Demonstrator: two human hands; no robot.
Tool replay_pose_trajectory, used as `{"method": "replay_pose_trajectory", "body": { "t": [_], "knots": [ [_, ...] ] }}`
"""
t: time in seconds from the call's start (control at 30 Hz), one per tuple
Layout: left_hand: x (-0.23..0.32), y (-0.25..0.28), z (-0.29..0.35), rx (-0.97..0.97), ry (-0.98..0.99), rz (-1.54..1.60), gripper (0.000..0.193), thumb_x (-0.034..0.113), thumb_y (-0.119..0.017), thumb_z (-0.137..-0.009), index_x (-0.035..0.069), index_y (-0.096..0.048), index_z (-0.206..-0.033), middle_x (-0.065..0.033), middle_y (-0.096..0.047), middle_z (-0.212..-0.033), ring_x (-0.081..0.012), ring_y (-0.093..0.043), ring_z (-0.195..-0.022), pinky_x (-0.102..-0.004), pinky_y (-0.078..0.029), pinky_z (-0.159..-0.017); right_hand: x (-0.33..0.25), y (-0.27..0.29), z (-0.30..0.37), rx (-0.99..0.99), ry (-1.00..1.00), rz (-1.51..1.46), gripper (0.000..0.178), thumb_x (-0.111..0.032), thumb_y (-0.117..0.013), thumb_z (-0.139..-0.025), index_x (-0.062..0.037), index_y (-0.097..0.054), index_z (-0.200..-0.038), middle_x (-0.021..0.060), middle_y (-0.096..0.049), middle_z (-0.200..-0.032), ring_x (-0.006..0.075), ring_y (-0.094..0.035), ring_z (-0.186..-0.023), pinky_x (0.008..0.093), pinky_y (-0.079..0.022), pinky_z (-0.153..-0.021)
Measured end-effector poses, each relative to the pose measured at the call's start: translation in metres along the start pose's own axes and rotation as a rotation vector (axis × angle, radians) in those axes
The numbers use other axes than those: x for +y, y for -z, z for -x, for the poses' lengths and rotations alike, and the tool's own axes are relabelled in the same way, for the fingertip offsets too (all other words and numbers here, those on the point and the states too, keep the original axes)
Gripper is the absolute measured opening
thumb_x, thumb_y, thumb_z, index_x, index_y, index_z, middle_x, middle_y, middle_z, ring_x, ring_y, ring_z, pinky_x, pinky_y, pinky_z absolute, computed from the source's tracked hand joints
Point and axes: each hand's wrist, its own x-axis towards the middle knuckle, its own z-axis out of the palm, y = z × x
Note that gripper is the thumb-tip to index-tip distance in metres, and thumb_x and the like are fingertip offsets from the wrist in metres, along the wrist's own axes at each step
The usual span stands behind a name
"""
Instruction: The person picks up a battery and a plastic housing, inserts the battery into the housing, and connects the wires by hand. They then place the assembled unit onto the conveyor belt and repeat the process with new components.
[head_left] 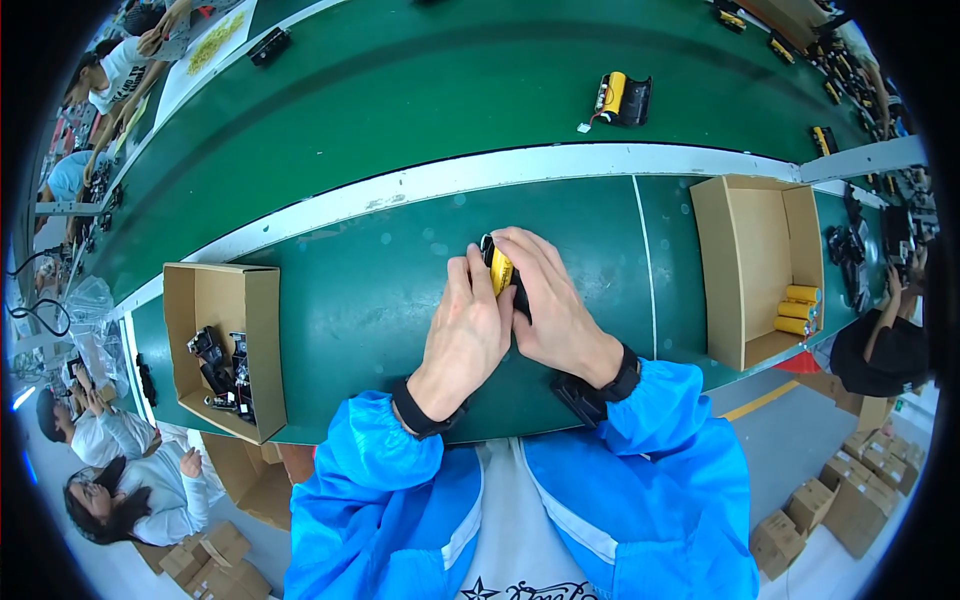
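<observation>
Both hands meet over the middle of the green workbench, around a yellow battery (501,270) set in a black casing (520,298). My left hand (466,330) presses its fingers along the left side of the piece. My right hand (556,312) wraps over the top and right side, hiding most of the casing. The fingers of both hands are closed on it. Beside my right wrist, a black plastic piece (578,400) lies near the bench's front edge.
At left stands a cardboard box (262,350) with black parts (208,348). Another box (722,280) at right holds several yellow battery cells (798,308). Beyond a white rail (400,188), a yellow battery in a black shell (613,96) lies on a green surface. People work on both sides.
</observation>
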Motion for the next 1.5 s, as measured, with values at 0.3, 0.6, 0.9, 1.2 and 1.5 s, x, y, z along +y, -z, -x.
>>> {"method": "replay_pose_trajectory", "body": {
  "t": [0.3, 0.6, 0.9, 1.2, 1.5],
  "knots": [
    [-0.008, -0.019, 0.003, 0.205, 0.063, 0.190, 0.059, 0.005, -0.067, -0.084, -0.008, -0.046, -0.137, -0.0199, -0.054, -0.106, -0.0376, -0.061, -0.087, -0.0422, -0.053, -0.071, -0.018, 0.004, -0.002, -0.141, 0.013, 0.250, 0.080, 0.002, -0.066, -0.069, 0.0144, -0.033, -0.141, 0.0329, -0.035, -0.146, 0.0489, -0.036, -0.134, 0.0474, -0.036, -0.111],
    [-0.033, -0.006, -0.014, -0.179, 0.104, 0.698, 0.065, 0.004, -0.073, -0.081, -0.004, -0.046, -0.140, -0.0160, -0.061, -0.115, -0.0210, -0.065, -0.093, -0.0333, -0.054, -0.074, -0.006, 0.008, 0.010, -0.097, 0.081, 0.302, 0.079, -0.001, -0.067, -0.070, 0.0185, -0.033, -0.138, 0.0374, -0.031, -0.146, 0.0520, -0.034, -0.135, 0.0496, -0.033, -0.113],
    [-0.041, 0.014, -0.051, -0.466, 0.358, 0.612, 0.046, -0.008, -0.075, -0.074, 0.000, -0.054, -0.114, -0.0070, -0.065, -0.096, -0.0155, -0.064, -0.086, -0.0277, -0.054, -0.071, -0.045, 0.093, 0.031, 0.163, 0.171, 0.375, 0.043, -0.002, -0.065, -0.072, 0.0072, -0.060, -0.114, 0.0238, -0.057, -0.122, 0.0419, -0.052, -0.119, 0.0459, -0.042, -0.103],
    [-0.046, 0.038, -0.129, -0.415, 0.137, 0.717, 0.040, 0.005, -0.082, -0.074, 0.001, -0.053, -0.100, -0.0008, -0.053, -0.082, -0.0122, -0.055, -0.073, -0.0276, -0.046, -0.063, 0.041, 0.317, 0.169, 0.538, -0.980, 1.368, 0.041, -0.040, -0.076, -0.077, 0.0010, -0.070, -0.082, 0.0239, -0.064, -0.088, 0.0405, -0.061, -0.088, 0.0487, -0.050, -0.079],
    [-0.097, 0.104, -0.291, -0.723, 0.208, 0.068, 0.056, 0.033, -0.086, -0.072, 0.000, -0.061, -0.109, -0.0058, -0.066, -0.087, -0.0136, -0.063, -0.079, -0.0329, -0.051, -0.068, 0.068, 0.310, 0.154, 0.709, -1.021, 1.265, 0.033, -0.034, -0.076, -0.078, -0.0018, -0.071, -0.079, 0.0172, -0.065, -0.094, 0.0378, -0.059, -0.095, 0.0489, -0.048, -0.081]
  ]
}}
